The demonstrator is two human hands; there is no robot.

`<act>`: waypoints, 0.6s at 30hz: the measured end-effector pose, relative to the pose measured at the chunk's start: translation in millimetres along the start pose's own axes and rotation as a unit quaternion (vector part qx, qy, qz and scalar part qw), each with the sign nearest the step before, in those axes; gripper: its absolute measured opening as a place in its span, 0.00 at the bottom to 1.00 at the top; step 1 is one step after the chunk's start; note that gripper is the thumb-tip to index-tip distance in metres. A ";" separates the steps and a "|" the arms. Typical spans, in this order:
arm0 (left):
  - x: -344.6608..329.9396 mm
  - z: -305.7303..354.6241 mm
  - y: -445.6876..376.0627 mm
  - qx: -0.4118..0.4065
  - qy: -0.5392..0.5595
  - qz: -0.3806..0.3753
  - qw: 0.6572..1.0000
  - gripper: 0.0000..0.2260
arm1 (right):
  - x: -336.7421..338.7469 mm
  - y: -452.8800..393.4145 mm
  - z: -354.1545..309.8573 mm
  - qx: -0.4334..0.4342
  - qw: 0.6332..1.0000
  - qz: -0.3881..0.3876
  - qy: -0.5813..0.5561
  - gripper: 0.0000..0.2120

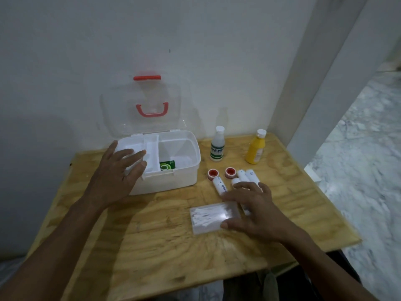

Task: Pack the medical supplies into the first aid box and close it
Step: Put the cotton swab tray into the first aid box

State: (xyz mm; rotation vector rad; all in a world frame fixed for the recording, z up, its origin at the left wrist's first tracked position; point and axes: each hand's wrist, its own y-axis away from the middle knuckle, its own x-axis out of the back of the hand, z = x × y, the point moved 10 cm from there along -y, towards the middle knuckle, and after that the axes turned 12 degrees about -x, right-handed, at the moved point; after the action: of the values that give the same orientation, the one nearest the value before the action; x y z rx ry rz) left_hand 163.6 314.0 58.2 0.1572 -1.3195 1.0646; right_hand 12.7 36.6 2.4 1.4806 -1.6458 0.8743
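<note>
A plain white wall [152, 40] backs a plywood table [165, 240], with a marbled floor [364, 170] off to the right. On the table, near the wall, stands the white first aid box [173, 179], its clear lid [141, 109] swung up against the wall; the lid carries a red handle [152, 110] and a red latch [147, 78] at its top edge. Inside the box a white tray [149, 148] covers the left part, and the right compartment holds a small green packet [167, 165] whose print is too small to read.

The left hand [118, 170] hovers over the box's left front corner, fingers spread and straight, holding nothing. The right hand [251, 209] rests with relaxed, spread fingers on a clear packet of cotton swabs [210, 218], hiding its right end.

Right of the box stand a white bottle [217, 146] with a green label, only the letters "REC" legible, and a yellow bottle [256, 149] whose label is blurred. In front of them lie several white rolls [245, 177], partly covered by the right hand; one carries blue lettering that cannot be made out. Two small red-centred tape rolls [220, 173] sit just beside them, near the box's right front corner.
</note>
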 end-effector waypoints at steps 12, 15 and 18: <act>5.4 11.5 0.1 -0.003 0.006 0.018 1.000 0.22 | -11.8 4.2 -2.3 0.023 0.999 -0.033 0.007 0.35; 0.6 2.8 1.6 0.017 0.007 -0.001 1.000 0.25 | 0.2 7.9 -11.4 0.042 0.999 -0.006 -0.025 0.33; -2.0 -3.6 3.6 0.043 0.005 -0.012 0.999 0.25 | 26.8 10.8 -30.4 0.067 0.994 0.018 -0.080 0.32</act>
State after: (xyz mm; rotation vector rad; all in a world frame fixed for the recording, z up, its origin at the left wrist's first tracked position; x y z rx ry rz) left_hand 163.8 317.2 53.8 0.2328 -1.2607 1.1007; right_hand 3.0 51.0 40.6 1.6542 -1.7630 0.9220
